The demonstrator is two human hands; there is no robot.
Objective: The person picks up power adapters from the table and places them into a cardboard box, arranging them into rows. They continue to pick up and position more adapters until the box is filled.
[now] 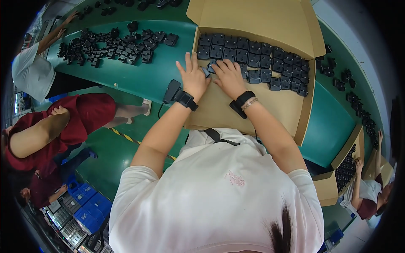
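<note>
A shallow cardboard box (249, 103) in front of me holds several rows of black plug adapters (242, 55) with their pins upward. My left hand (194, 81) is at the box's left edge, fingers stretched and spread. Beside its thumb is a dark grey adapter (205, 72), partly covered; whether the thumb presses on it I cannot tell. My right hand (230, 79) reaches into the box from the near side. Its fingers close over another plug adapter (211, 65) at the left end of the third row, hiding part of that row.
A heap of black adapters (109, 46) lies on the green table (126, 76) at left. The box's raised flap (253, 14) stands behind. At far right, a person's hands (358, 165) are by another filled box (346, 168). People (80, 116) stand at left, near blue bins (90, 206).
</note>
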